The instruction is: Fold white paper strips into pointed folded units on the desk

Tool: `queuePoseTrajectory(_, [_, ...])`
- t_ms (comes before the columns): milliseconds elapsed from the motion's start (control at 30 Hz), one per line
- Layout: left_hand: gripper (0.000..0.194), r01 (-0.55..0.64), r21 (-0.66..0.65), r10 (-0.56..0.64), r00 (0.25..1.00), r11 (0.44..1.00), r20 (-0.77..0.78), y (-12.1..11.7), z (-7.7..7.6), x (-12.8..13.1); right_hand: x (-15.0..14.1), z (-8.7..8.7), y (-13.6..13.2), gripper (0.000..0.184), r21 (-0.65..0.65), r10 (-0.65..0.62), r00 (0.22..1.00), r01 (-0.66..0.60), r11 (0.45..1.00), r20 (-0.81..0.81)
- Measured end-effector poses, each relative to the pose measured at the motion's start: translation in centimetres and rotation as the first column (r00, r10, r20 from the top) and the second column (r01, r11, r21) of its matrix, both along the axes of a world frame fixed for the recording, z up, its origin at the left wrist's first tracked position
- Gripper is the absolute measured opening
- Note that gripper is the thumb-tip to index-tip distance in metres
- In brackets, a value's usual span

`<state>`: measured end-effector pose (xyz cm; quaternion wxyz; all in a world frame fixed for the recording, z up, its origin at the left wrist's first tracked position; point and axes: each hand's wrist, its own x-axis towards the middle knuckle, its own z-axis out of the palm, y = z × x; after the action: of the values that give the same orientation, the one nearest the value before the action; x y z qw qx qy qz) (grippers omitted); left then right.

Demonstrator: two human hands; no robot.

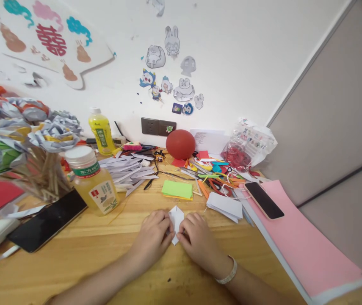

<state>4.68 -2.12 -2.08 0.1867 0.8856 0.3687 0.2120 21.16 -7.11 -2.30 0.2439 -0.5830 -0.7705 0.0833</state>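
A small folded white paper piece (176, 220) lies on the wooden desk (111, 258) just in front of me. My left hand (153, 239) presses on its left side with curled fingers. My right hand (196, 241) pinches its right side, fingertips touching the paper; a bracelet sits on that wrist. Both hands meet at the paper's lower tip.
A juice bottle (93, 180) and a dark phone (49, 220) sit at left, beside paper flowers (25, 127). Behind the hands lie green sticky notes (177, 189), white paper strips (130, 169), a white stack (225, 206), a red ball (181, 144), another phone (263, 200) on pink paper (301, 245).
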Motion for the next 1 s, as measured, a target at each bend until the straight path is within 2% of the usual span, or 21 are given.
queuePoseTrajectory(133, [0.011,-0.018,0.054,0.02,0.999,0.998,-0.025,-0.2,0.0,0.2,-0.1,-0.2,0.2,0.015,0.004,-0.017,1.0,0.017,1.0,-0.001])
queuePoseTrajectory(233, [0.01,-0.024,0.064,0.027,0.999,0.998,-0.044,-0.2,0.0,0.2,0.3,-0.3,0.5,0.014,0.004,-0.012,0.996,0.012,1.0,-0.083])
queuePoseTrajectory(300, [0.009,-0.027,0.067,0.03,0.998,0.997,-0.056,-0.2,0.1,0.2,0.9,-0.2,0.6,0.015,0.011,0.042,0.984,-0.041,0.999,-0.171])
queuePoseTrajectory(367, [0.007,-0.026,0.054,0.03,0.997,0.998,-0.067,-0.1,0.2,0.2,1.5,0.1,0.4,0.019,0.039,0.148,0.967,-0.143,0.989,-0.206])
queuePoseTrajectory(433, [0.006,-0.024,0.035,0.026,0.997,0.999,-0.068,-0.1,0.3,0.2,2.0,0.4,0.0,0.018,0.075,0.253,0.956,-0.245,0.967,-0.145])
queuePoseTrajectory(500, [0.004,-0.027,0.026,0.029,0.998,0.999,-0.06,-0.1,0.3,0.2,2.2,0.5,-0.4,0.016,0.085,0.309,0.95,-0.304,0.949,-0.042])
queuePoseTrajectory(667, [0.002,-0.037,0.024,0.039,0.998,0.999,-0.048,0.0,0.1,0.2,1.8,0.2,-0.5,0.018,0.127,0.348,0.927,-0.365,0.922,0.139])
queuePoseTrajectory(867, [0.003,-0.029,0.049,0.033,0.996,0.998,-0.083,0.0,0.3,0.3,1.0,-0.6,-0.8,0.019,0.248,0.38,0.844,-0.488,0.837,0.379])
queuePoseTrajectory(1000, [0.002,-0.037,0.05,0.042,0.994,0.998,-0.104,-0.1,0.3,0.3,0.5,-0.7,-1.4,0.022,0.259,0.418,0.802,-0.551,0.793,0.426])
